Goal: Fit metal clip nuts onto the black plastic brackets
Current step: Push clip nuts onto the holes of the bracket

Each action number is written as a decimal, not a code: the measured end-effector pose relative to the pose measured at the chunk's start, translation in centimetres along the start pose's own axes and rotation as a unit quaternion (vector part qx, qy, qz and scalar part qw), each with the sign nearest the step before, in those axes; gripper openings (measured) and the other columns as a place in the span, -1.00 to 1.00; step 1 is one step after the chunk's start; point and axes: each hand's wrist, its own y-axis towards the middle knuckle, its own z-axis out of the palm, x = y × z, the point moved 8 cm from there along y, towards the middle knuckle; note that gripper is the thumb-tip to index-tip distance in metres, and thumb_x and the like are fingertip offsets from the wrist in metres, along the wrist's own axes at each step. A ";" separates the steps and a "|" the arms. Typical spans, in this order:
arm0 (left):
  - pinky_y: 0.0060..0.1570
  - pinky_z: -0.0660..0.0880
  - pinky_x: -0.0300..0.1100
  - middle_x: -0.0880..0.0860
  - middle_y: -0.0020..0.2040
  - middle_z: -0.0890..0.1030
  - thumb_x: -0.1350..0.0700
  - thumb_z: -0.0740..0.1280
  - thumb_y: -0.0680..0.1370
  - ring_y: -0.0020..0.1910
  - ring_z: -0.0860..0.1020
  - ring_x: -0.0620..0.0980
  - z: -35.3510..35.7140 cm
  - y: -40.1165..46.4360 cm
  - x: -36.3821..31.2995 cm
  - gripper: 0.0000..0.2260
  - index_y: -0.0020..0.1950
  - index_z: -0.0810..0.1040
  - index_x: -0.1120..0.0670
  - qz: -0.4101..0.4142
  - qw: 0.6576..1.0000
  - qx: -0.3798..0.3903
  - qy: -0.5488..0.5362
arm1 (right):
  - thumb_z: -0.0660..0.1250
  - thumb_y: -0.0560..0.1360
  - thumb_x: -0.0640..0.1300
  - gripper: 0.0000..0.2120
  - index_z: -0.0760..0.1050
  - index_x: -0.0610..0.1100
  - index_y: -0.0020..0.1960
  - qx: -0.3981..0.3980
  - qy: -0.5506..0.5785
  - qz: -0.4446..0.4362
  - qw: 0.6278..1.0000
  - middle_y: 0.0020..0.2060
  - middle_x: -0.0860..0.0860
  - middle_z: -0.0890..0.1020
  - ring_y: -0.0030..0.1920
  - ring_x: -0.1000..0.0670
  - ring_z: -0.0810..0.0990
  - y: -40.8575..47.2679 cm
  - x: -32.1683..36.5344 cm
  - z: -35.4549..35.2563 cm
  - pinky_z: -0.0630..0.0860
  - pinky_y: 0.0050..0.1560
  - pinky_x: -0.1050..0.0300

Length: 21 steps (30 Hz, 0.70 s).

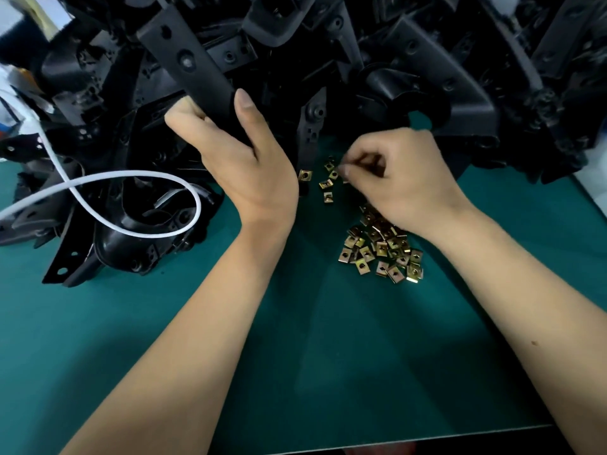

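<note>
My left hand (236, 156) grips a long black plastic bracket (187, 60) by its lower end, and the bracket slants up to the left. My right hand (397, 178) has its fingers curled and its fingertips pinch at a brass-coloured clip nut (340, 169) among a few loose ones on the mat. A heap of several more clip nuts (382, 251) lies just under my right wrist.
A large pile of black plastic brackets (410, 60) fills the back of the green mat (295, 356). More brackets (108, 224) lie at the left with a white cable (138, 175) looped over them. The mat's front edge runs along the bottom.
</note>
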 end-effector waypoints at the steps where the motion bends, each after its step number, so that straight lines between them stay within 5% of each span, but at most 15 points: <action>1: -0.01 0.38 -0.39 -0.10 -0.08 0.32 0.33 0.22 0.66 -0.13 0.42 -0.31 0.0 0.0 -0.1 -0.87 0.08 0.32 0.40 0.000 1.000 -0.001 -0.002 | 0.51 0.51 0.08 -0.85 0.68 0.01 -0.10 0.027 -0.028 -0.004 0.999 -0.30 0.15 0.65 -0.28 0.14 0.62 -0.1 0.4 0.6 0.56 -0.20 0.09; 5: -0.05 0.37 -0.43 -0.13 -0.10 0.32 0.32 0.22 0.66 -0.14 0.43 -0.34 -0.1 -0.2 -0.4 -0.90 0.07 0.30 0.28 -0.018 1.000 0.002 -0.002 | 0.50 0.39 0.33 -0.58 0.61 0.02 0.00 0.093 -0.188 -0.015 0.978 -0.09 0.09 0.61 -0.09 -0.03 0.58 -0.3 1.6 2.8 0.52 -0.11 0.03; 11: -0.08 0.39 -0.37 -0.06 -0.08 0.37 0.22 0.23 0.68 -0.19 0.39 -0.29 0.4 -0.7 1.5 -0.86 0.06 0.25 0.17 -0.133 0.990 0.033 -0.014 | 0.33 0.64 0.04 -0.73 0.59 -0.15 -0.07 0.071 -0.204 -0.059 0.974 -0.14 -0.05 0.62 -0.13 -0.16 0.62 -0.3 2.0 2.7 0.57 -0.08 -0.11; 14: -0.07 0.40 -0.33 -0.03 -0.06 0.38 0.19 0.24 0.69 -0.19 0.38 -0.27 0.7 -0.8 2.0 -0.84 0.05 0.24 0.14 -0.173 0.984 0.048 -0.019 | 0.33 0.66 -0.10 -0.77 0.62 -0.17 -0.12 0.002 0.030 0.022 0.999 -0.34 -0.01 0.62 -0.39 0.06 0.58 -0.1 0.4 1.3 0.49 -0.36 0.13; 17: -0.04 0.41 -0.33 -0.05 -0.06 0.39 0.18 0.24 0.69 -0.17 0.38 -0.27 0.8 -1.0 1.9 -0.84 0.06 0.24 0.14 -0.176 0.983 0.051 -0.013 | 0.33 0.66 -0.23 -0.85 0.63 -0.25 -0.02 -0.040 0.399 0.130 0.907 -0.36 -0.02 0.61 -0.40 0.08 0.55 -0.6 -0.7 1.3 0.50 -0.43 0.24; 21: 0.02 0.44 -0.29 0.03 0.00 0.47 0.14 0.25 0.68 -0.06 0.45 -0.13 1.1 -1.5 1.8 -0.85 0.07 0.27 0.13 -0.186 0.980 0.066 -0.019 | 0.33 0.65 -0.29 -0.89 0.63 -0.28 0.09 -0.049 0.491 0.099 0.864 -0.30 -0.07 0.66 -0.31 0.04 0.62 -0.7 0.4 1.1 0.63 -0.31 0.19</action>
